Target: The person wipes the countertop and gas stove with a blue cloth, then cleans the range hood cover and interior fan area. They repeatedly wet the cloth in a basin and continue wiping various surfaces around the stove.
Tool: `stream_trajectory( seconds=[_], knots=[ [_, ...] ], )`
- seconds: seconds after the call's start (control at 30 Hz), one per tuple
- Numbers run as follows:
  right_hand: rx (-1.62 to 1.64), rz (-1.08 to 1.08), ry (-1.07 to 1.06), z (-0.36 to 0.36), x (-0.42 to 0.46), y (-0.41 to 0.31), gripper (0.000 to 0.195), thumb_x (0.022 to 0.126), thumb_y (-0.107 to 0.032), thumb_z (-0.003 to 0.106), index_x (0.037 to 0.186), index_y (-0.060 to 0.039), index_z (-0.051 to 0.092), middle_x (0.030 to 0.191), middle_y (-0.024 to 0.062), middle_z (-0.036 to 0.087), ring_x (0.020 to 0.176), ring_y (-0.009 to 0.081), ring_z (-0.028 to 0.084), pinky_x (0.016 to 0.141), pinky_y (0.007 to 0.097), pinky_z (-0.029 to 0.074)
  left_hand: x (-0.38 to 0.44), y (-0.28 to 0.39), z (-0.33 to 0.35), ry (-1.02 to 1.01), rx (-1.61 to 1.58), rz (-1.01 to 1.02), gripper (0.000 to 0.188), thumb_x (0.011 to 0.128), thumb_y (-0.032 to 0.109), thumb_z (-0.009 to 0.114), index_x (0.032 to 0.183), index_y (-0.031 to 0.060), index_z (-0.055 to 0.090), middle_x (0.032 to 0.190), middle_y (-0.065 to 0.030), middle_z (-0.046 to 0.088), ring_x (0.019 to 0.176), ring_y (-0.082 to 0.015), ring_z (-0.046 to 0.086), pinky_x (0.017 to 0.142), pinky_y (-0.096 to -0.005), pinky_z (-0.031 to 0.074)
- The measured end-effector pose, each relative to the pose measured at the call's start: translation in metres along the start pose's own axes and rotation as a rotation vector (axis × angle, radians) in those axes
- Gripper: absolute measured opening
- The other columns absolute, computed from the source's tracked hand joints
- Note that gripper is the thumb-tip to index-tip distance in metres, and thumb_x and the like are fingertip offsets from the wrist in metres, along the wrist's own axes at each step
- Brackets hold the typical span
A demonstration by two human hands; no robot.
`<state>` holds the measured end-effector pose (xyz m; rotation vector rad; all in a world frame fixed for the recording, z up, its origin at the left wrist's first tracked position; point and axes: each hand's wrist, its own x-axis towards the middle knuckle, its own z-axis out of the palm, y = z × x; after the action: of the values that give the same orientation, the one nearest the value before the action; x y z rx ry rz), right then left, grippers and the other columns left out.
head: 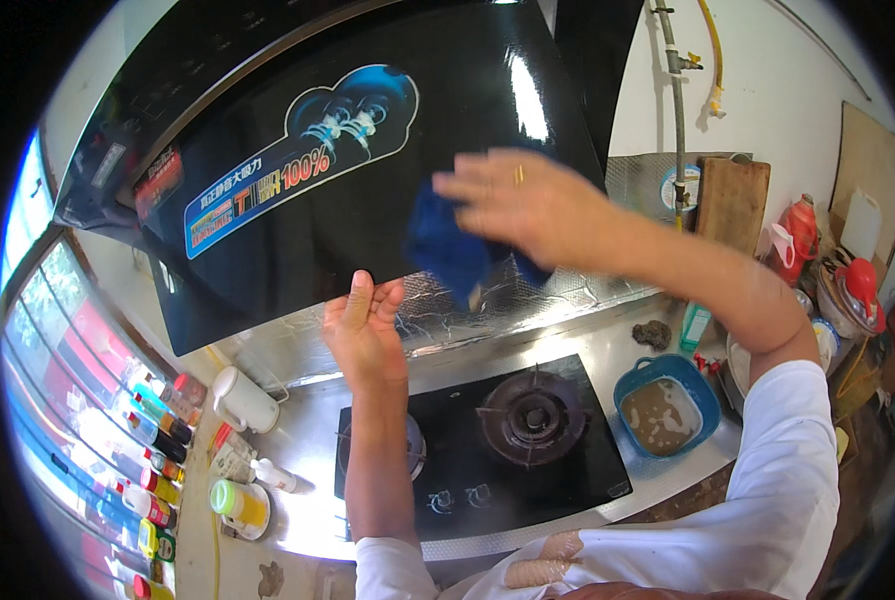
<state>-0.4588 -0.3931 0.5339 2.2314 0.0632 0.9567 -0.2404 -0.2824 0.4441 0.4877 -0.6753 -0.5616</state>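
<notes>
A dark blue cloth (447, 244) lies against the glossy black panel of a range hood (267, 292), near the panel's lower right. My right hand (522, 202), blurred and with a ring on one finger, holds this cloth from above. My left hand (368, 322) grips the lower edge of the same panel, thumb on the front face. A blue and red sticker (305, 165) is stuck on the panel. Below the hands is a black glass gas stove (507, 495) with two burners, the left one partly hidden by my left forearm.
A blue basin (623, 390) of cloudy, sudsy water stands right of the stove, near a scouring pad (651, 334) and a green box (695, 326). At left are a white pitcher (246, 400), a jar with yellow contents (241, 506) and several bottles. A wooden cutting board (732, 202) leans behind.
</notes>
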Motion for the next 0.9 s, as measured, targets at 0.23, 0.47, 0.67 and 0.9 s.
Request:
stream_trajectory(
  seconds=[0.23,0.47,0.67,0.9],
  knots=[
    [-0.358,0.361,0.263,0.004,0.098,0.122,0.018,0.084,-0.009,0.054,0.099,-0.0033,0.063,0.118,0.0205,0.059,0.112,0.038,0.055,0.095,0.0459,0.044,-0.002,-0.004,0.007,-0.013,-0.03,0.007,0.023,0.09,0.007,0.066,0.089,-0.0048,0.047,0.079,-0.0192,0.062,0.069,-0.0266,0.068,0.063,-0.0309,0.061],
    [-0.231,0.087,0.299,0.061,0.11,0.037,0.029,0.085,-0.015,0.064,0.113,-0.0073,0.063,0.136,0.0139,0.054,0.127,0.031,0.048,0.105,0.0436,0.038,0.009,-0.015,-0.004,0.034,0.007,-0.005,0.025,0.09,0.008,0.067,0.09,-0.0078,0.048,0.081,-0.0178,0.059,0.07,-0.0296,0.068,0.064,-0.0354,0.061],
    [-0.254,0.125,0.175,0.071,0.102,0.038,0.036,0.08,-0.008,0.067,0.115,-0.0087,0.063,0.144,0.0118,0.047,0.136,0.0314,0.039,0.112,0.0449,0.032,0.046,-0.047,-0.01,0.04,0.03,-0.116,0.023,0.091,0.009,0.066,0.089,-0.0063,0.05,0.081,-0.0169,0.061,0.075,-0.0277,0.068,0.067,-0.0359,0.061],
    [-0.345,0.119,0.2,0.095,0.101,0.04,0.038,0.077,-0.007,0.069,0.114,-0.0092,0.064,0.146,0.0122,0.044,0.137,0.0314,0.038,0.112,0.0455,0.032,0.081,-0.067,-0.024,-0.028,0.115,-0.191,0.025,0.091,0.018,0.069,0.09,-0.003,0.054,0.086,-0.0165,0.064,0.076,-0.0252,0.067,0.067,-0.0351,0.059]
  ],
)
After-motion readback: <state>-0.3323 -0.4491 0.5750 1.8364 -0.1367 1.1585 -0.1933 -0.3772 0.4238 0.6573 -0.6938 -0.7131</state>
